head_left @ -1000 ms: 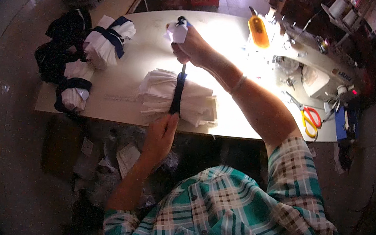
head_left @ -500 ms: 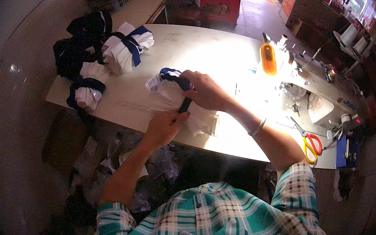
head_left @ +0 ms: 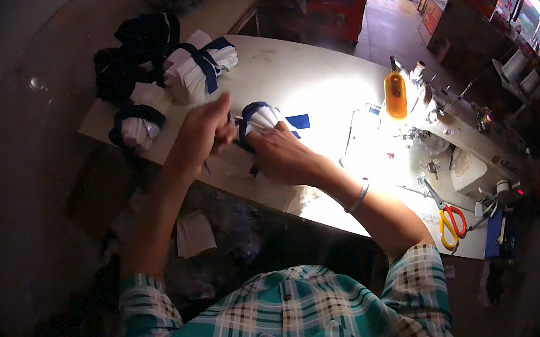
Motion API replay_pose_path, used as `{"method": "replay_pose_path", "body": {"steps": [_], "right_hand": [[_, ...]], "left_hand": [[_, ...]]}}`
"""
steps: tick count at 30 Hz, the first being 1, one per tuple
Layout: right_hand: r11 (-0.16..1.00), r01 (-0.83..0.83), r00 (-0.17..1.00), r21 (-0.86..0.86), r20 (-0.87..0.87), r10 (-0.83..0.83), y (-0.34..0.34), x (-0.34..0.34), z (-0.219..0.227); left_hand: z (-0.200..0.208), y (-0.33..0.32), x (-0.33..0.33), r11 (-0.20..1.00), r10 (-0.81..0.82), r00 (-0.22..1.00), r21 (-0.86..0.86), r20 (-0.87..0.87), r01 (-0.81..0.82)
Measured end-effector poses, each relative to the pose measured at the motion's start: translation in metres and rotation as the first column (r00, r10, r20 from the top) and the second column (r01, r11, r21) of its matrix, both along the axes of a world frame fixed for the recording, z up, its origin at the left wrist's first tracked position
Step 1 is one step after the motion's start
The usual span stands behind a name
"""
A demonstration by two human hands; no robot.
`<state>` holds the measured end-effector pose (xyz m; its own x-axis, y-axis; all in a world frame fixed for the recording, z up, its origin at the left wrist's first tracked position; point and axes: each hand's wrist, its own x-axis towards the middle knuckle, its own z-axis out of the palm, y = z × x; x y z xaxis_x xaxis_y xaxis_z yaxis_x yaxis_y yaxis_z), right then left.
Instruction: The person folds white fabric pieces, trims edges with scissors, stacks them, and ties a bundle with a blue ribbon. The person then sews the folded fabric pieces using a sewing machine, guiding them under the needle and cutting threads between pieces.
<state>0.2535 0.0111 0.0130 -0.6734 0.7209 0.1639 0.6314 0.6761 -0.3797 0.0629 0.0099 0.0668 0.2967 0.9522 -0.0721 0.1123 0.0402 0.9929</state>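
On the table a small bundle of white cloth pieces (head_left: 264,117) has a navy cloth strip (head_left: 246,123) around its left part. My right hand (head_left: 280,153), with a bracelet at the wrist, grips the near side of the bundle, fingers curled and partly hidden. Left of it my left hand (head_left: 204,127) is raised, its fingers closed; dark strip shows by the fingers, and a thin dark end hangs below them. A navy cloth flap (head_left: 299,121) sticks out on the bundle's right.
Two tied white bundles, a larger one (head_left: 187,76) and a smaller one (head_left: 138,133), lie left beside black cloth (head_left: 115,73). A sewing machine (head_left: 471,144) with a bright lamp stands right. Scissors (head_left: 448,223) with red and yellow handles lie near the front edge.
My left hand has moved left and up, away from my right hand, drawing the strip with it. The bundle has turned, and its white folded edges now face up.
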Motion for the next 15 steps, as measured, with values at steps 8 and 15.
{"method": "replay_pose_path", "body": {"steps": [8,15], "right_hand": [[0.952,0.023,0.942,0.306,-0.325,0.082,0.031,0.003,-0.03],[0.772,-0.098,0.792,-0.628,-0.519,-0.322,0.029,0.023,-0.001]], "left_hand": [[-0.047,0.032,0.054,0.801,-0.043,0.984,0.583,-0.171,0.137],[-0.062,0.006,0.033,0.75,0.181,0.85,0.629,-0.494,0.206]]}}
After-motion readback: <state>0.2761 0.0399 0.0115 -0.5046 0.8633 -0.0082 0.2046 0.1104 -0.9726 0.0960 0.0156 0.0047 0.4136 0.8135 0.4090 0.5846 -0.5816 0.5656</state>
